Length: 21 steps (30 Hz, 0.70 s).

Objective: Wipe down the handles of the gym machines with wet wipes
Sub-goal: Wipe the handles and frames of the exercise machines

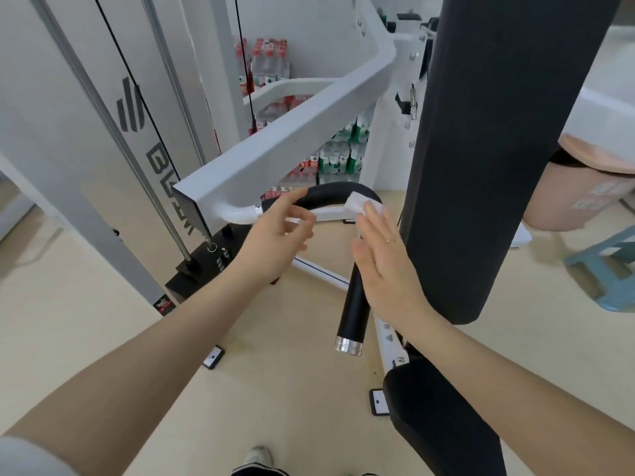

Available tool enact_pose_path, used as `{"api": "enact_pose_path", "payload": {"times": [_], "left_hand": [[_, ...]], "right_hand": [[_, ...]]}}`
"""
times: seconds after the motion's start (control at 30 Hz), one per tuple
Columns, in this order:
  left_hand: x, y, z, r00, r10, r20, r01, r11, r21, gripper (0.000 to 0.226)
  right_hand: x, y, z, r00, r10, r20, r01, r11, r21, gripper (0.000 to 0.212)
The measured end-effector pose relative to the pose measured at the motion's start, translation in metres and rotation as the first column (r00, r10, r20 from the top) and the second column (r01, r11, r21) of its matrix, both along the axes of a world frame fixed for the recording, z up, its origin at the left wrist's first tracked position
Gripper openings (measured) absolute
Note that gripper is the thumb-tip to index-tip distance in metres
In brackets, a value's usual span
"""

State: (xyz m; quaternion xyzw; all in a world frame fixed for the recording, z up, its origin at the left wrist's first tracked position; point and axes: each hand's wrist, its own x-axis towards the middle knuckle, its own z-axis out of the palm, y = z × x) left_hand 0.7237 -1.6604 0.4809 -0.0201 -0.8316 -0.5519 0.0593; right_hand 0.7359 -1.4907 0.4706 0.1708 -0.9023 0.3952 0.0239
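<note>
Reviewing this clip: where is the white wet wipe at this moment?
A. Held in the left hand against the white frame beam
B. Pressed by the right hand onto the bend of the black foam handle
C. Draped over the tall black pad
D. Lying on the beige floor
B: the right hand presses the white wet wipe with straight fingers onto the bend of the curved black foam-covered handle, while the left hand touches the handle further along.

wipe [364,203] on handle [330,197] bend, back pad [498,149] right

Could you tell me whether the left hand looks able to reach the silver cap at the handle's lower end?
Probably yes: the left hand is free, and nothing stands between it and the silver cap.
</note>
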Motion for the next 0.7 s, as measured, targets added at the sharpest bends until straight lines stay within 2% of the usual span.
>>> {"api": "enact_pose_path", "payload": {"times": [0.07, 0.13, 0.2, 0.27, 0.33, 0.43, 0.5, 0.57, 0.6, 0.63, 0.7], "left_hand": [[-0.008, -0.018, 0.008, 0.997, -0.016, -0.073, 0.004, 0.987, -0.161, 0.042], [-0.014, -0.035, 0.014, 0.992, -0.035, -0.123, 0.001, 0.963, -0.269, 0.038], [-0.019, -0.050, 0.017, 0.984, -0.050, -0.169, -0.012, 0.939, -0.343, 0.034], [-0.023, -0.062, 0.015, 0.975, -0.085, -0.204, -0.007, 0.910, -0.414, 0.032], [-0.027, -0.073, 0.012, 0.965, -0.131, -0.226, 0.011, 0.886, -0.463, 0.031], [-0.033, -0.085, 0.006, 0.950, -0.189, -0.247, 0.030, 0.847, -0.531, 0.032], [-0.038, -0.091, 0.003, 0.944, -0.238, -0.227, 0.062, 0.808, -0.586, 0.034], [-0.042, -0.095, 0.001, 0.941, -0.274, -0.199, 0.095, 0.778, -0.620, 0.035], [-0.044, -0.096, 0.001, 0.939, -0.288, -0.189, 0.110, 0.770, -0.629, 0.036], [-0.046, -0.097, 0.001, 0.935, -0.306, -0.179, 0.126, 0.759, -0.638, 0.037], [-0.049, -0.095, -0.001, 0.928, -0.337, -0.158, 0.151, 0.729, -0.667, 0.040]], "right_hand": [[-0.018, -0.009, 0.000, 0.984, 0.065, -0.167, -0.004, 0.939, 0.344, 0.057], [-0.033, -0.013, 0.004, 0.954, 0.174, -0.245, -0.018, 0.847, 0.531, 0.071], [-0.043, -0.011, 0.009, 0.930, 0.283, -0.236, -0.086, 0.789, 0.608, 0.072], [-0.046, -0.002, 0.016, 0.923, 0.329, -0.198, -0.141, 0.771, 0.621, 0.066], [-0.047, 0.008, 0.018, 0.917, 0.329, -0.225, -0.108, 0.748, 0.654, 0.060], [-0.039, 0.009, 0.015, 0.856, 0.408, -0.318, -0.010, 0.627, 0.779, 0.049], [-0.031, 0.005, 0.019, 0.859, 0.452, -0.240, -0.073, 0.573, 0.816, 0.055], [-0.026, 0.001, 0.028, 0.911, 0.385, -0.151, -0.115, 0.586, 0.802, 0.067], [-0.025, -0.001, 0.031, 0.937, 0.319, -0.144, -0.100, 0.637, 0.765, 0.069], [-0.026, -0.004, 0.034, 0.961, 0.228, -0.157, -0.065, 0.736, 0.674, 0.065], [-0.028, -0.010, 0.042, 0.979, 0.041, -0.198, 0.032, 0.934, 0.355, 0.042]]}}
